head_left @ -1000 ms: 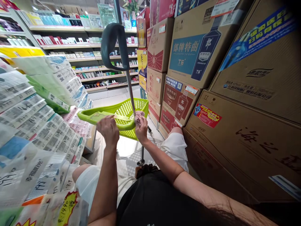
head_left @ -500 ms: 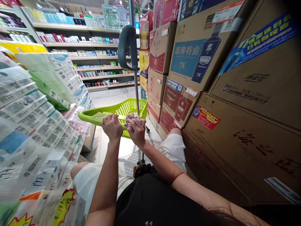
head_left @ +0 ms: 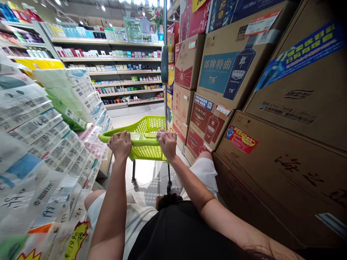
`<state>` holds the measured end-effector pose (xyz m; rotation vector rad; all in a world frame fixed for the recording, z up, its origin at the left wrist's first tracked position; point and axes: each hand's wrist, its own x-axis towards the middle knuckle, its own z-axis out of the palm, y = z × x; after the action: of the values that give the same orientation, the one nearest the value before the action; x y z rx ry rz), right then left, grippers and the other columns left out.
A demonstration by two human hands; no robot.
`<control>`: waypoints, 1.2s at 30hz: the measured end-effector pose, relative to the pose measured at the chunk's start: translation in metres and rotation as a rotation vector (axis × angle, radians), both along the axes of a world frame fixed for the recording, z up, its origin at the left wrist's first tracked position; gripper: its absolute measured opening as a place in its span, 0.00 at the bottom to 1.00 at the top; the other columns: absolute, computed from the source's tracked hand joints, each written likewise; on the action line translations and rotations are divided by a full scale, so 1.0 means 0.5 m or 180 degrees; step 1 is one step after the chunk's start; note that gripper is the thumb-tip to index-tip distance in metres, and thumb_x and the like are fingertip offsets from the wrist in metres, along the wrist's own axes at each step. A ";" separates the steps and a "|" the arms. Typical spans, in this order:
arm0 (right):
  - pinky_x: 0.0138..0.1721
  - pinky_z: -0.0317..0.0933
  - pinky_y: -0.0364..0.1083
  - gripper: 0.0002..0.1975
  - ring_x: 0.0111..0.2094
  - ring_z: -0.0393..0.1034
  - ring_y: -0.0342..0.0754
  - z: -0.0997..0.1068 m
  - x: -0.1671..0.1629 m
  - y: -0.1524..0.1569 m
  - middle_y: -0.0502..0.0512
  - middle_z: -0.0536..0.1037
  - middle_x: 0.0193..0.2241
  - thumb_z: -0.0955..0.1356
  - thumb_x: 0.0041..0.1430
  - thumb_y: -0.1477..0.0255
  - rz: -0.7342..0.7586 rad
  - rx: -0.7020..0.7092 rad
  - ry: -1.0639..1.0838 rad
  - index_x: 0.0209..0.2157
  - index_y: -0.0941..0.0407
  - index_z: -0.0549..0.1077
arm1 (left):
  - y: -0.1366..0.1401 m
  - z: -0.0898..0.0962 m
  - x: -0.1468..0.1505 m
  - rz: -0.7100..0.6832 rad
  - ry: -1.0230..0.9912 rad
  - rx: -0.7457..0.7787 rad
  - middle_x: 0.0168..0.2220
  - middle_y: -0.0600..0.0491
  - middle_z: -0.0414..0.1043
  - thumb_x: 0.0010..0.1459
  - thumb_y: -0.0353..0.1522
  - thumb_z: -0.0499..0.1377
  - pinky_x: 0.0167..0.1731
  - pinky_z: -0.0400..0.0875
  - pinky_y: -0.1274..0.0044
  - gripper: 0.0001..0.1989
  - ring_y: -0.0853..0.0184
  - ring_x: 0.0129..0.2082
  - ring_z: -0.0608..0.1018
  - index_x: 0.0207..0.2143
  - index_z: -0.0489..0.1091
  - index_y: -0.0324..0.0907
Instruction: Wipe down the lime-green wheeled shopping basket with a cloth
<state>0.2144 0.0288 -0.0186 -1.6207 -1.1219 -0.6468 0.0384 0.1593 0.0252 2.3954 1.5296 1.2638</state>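
In the head view a lime-green shopping cart (head_left: 150,153) with a perforated basket stands in front of me. My left hand (head_left: 120,144) is closed over the left part of its push bar (head_left: 139,139). At the bar's right end, my right hand (head_left: 168,145) presses a crumpled pinkish cloth (head_left: 162,133) against the green plastic, fingers closed round it. A thin metal pole (head_left: 166,104) rises by the right hand and carries a dark grey grip (head_left: 165,65). How the pole is fixed to the cart is hidden.
Stacked cardboard cartons (head_left: 217,68) line the right side close by. Plastic-wrapped paper packs (head_left: 59,144) are piled on the left. Across the tiled floor (head_left: 130,112), shelves (head_left: 114,72) of small boxes and bottles stand ahead.
My hands have moved apart along the bar, the right one going right with the cloth and the left one left. The cart and pole have turned; the bar now lies more squarely across my view.
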 end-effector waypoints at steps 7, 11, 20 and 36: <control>0.52 0.58 0.57 0.14 0.47 0.67 0.55 0.067 -0.071 0.013 0.58 0.80 0.47 0.62 0.71 0.66 0.0332 -0.1145 -0.0787 0.46 0.53 0.78 | -0.064 0.003 0.035 0.0277 -0.0001 0.0180 0.53 0.38 0.68 0.65 0.40 0.48 0.59 0.52 0.55 0.23 0.47 0.55 0.66 0.52 0.76 0.43; 0.50 0.60 0.54 0.24 0.42 0.71 0.53 0.118 0.021 -0.003 0.58 0.81 0.36 0.59 0.72 0.58 0.0490 -0.1925 -0.0335 0.34 0.54 0.81 | -0.093 -0.004 0.044 0.0310 0.0051 0.0219 0.52 0.39 0.68 0.64 0.39 0.48 0.60 0.52 0.55 0.23 0.47 0.55 0.66 0.53 0.75 0.42; 0.48 0.62 0.53 0.20 0.41 0.72 0.55 0.096 0.041 0.043 0.60 0.81 0.36 0.61 0.70 0.63 -0.0242 -0.1775 0.0102 0.33 0.56 0.81 | -0.088 -0.014 0.070 0.0411 0.0190 0.0498 0.54 0.37 0.69 0.67 0.45 0.45 0.57 0.57 0.59 0.27 0.49 0.53 0.68 0.53 0.75 0.41; 0.49 0.65 0.54 0.26 0.48 0.71 0.56 -0.012 0.070 0.081 0.69 0.77 0.45 0.49 0.72 0.63 -0.0710 0.0545 0.1896 0.52 0.60 0.70 | -0.090 -0.005 0.077 0.0400 0.0297 0.0336 0.52 0.37 0.69 0.66 0.44 0.46 0.59 0.54 0.57 0.26 0.47 0.54 0.67 0.54 0.74 0.40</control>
<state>0.2496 0.0692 -0.0247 -1.6467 -0.4454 -0.3462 0.0771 0.1145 0.0225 2.4913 1.7051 1.3041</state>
